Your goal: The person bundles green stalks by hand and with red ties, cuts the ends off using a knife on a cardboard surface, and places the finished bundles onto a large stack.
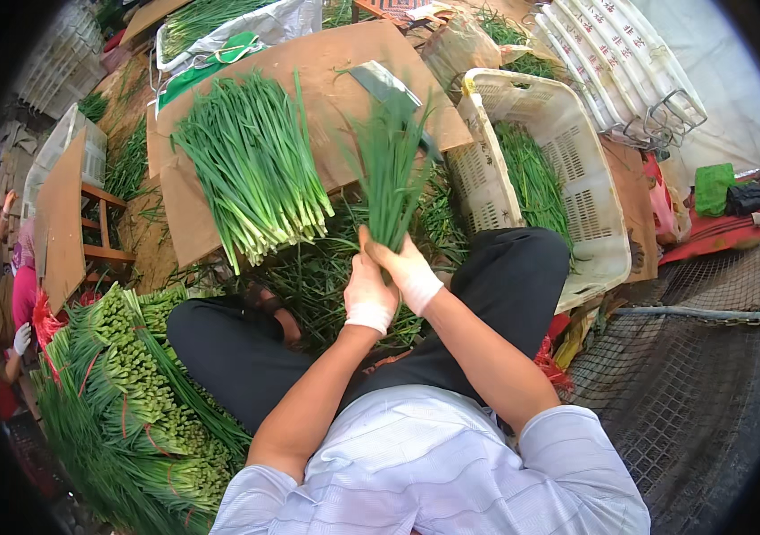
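Both of my hands, in white fingerless gloves, grip one bunch of green garlic chives (390,174) above my lap. My left hand (370,287) and my right hand (407,267) meet at its lower end, and the stem ends are hidden in them. The leaf tips point away from me and look blurred. Ahead to the left, a wide pile of chives (256,160) lies on a brown board (326,73), pale stem ends towards me. Behind the held bunch, a flat dark blade-like tool (380,80) rests on the board, partly covered.
Loose leaves (316,281) litter the ground between my legs. At my left are stacked bundles of chives (139,401) tied with red bands. On the right stands a white plastic crate (594,221) with chives in it. A co-worker's gloved hand (22,339) shows at far left.
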Demonstrator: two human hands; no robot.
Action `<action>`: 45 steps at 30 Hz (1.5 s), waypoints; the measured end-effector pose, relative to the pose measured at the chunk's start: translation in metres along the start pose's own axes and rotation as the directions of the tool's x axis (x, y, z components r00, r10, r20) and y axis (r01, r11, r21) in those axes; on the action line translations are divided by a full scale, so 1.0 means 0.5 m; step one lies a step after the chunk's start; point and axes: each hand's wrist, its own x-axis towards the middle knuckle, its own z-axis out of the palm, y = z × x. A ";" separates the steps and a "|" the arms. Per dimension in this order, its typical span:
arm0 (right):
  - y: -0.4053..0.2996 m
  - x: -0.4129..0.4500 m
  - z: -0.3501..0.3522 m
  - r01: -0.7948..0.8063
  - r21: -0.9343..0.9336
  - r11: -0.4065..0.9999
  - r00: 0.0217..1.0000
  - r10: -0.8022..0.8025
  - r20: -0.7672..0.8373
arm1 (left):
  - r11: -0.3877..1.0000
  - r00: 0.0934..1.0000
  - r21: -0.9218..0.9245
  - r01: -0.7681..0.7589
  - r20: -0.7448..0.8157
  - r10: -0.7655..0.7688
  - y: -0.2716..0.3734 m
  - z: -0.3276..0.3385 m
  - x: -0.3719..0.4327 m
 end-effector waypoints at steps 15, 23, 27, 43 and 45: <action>0.052 0.042 -0.010 -0.236 0.541 0.807 0.972 0.206 0.118 | 0.067 0.974 -0.987 0.146 0.132 -0.182 -0.117 0.009 0.022; 0.046 0.060 -0.038 -0.186 0.298 0.936 0.956 0.102 0.276 | 0.375 0.791 -0.774 0.510 0.594 0.149 -0.150 -0.046 0.072; 0.031 0.074 -0.046 -0.280 -0.024 0.960 0.904 0.272 0.330 | 0.431 0.746 -0.736 0.522 0.639 0.187 -0.150 -0.031 0.081; -0.189 0.186 -0.015 0.101 -0.726 0.680 0.925 -0.333 -0.183 | 0.322 0.866 -0.822 0.470 0.501 0.014 -0.085 -0.021 0.062; -0.194 0.204 -0.002 -0.046 -0.758 0.651 0.954 -0.196 -0.226 | 0.325 0.874 -0.828 0.457 0.486 0.010 -0.087 -0.024 0.057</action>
